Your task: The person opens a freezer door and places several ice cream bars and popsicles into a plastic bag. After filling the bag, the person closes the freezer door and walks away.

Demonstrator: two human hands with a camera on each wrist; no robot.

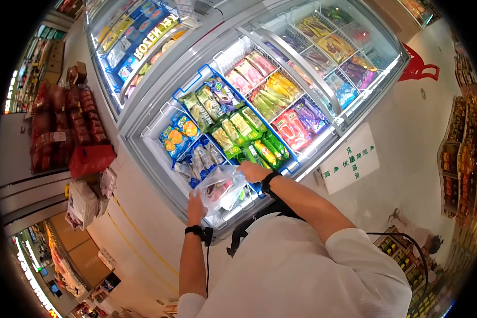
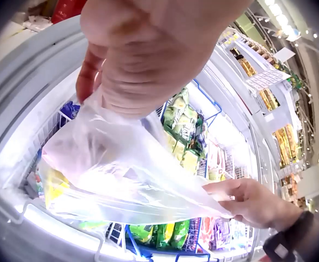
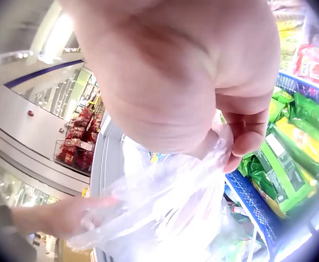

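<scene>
A translucent plastic bag [image 1: 221,186] with colourful packets inside is stretched between both hands above the near corner of an open chest freezer. My left hand [image 1: 196,208] pinches one side of its rim; the left wrist view shows that hand [image 2: 148,60] large, fingers curled on the bag [image 2: 115,158]. My right hand [image 1: 253,172] grips the opposite side, and in the right wrist view its fingers [image 3: 246,142] curl round the gathered plastic [image 3: 170,191]. Green packets [image 1: 241,127] lie in the freezer just beyond the bag.
Around the bag are the freezer's frame [image 1: 169,188], blue wire baskets [image 1: 177,95], orange-and-blue packs [image 1: 179,135], pink packs [image 1: 292,130] and a sliding lid handle [image 1: 302,66]. A red basket [image 1: 418,66] stands beyond the freezer; red packets [image 1: 79,116] hang at left.
</scene>
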